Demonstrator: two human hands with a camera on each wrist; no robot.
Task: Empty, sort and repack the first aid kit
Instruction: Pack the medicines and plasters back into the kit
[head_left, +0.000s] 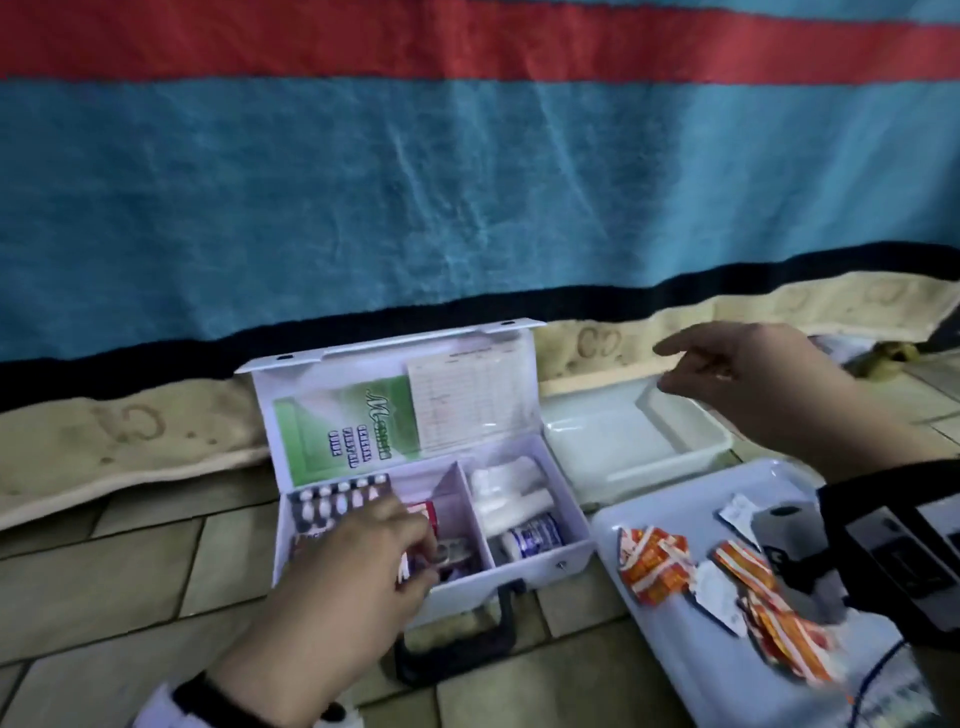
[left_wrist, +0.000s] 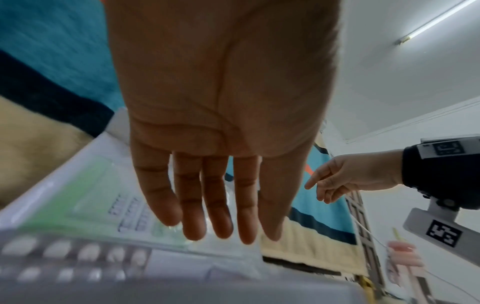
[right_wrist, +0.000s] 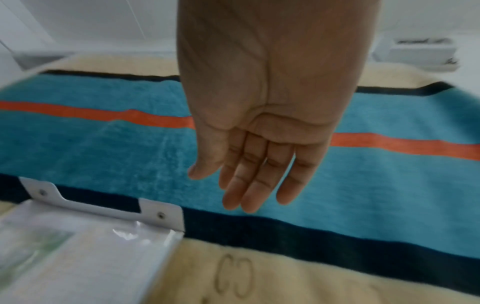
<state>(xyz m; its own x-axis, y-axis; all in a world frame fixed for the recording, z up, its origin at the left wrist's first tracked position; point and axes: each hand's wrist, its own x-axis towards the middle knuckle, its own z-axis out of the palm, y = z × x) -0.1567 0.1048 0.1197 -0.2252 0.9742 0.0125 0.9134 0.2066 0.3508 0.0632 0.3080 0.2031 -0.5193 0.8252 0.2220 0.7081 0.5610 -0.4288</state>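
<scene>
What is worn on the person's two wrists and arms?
The right hand is bare; its wrist carries a black strap with a grey camera mount bearing black-and-white square markers. The left hand is bare too, with a dark band over a white sleeve.

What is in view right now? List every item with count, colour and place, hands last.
first aid kit: one, white, open on the tiled floor, lid up against the blanket
blister pack: one, dark with white pills, kit's left compartment
bandage rolls: several, white, kit's right compartment
guide leaflet: one, green, inside the lid
far tray: one, white, right of the kit
near tray: one, white, nearer, holding packets
sachets: several, orange and white, on the near tray
blanket: one, blue, red, black and cream stripes, behind the kit
left hand: reaching into the left compartment
right hand: empty, over the far tray
</scene>
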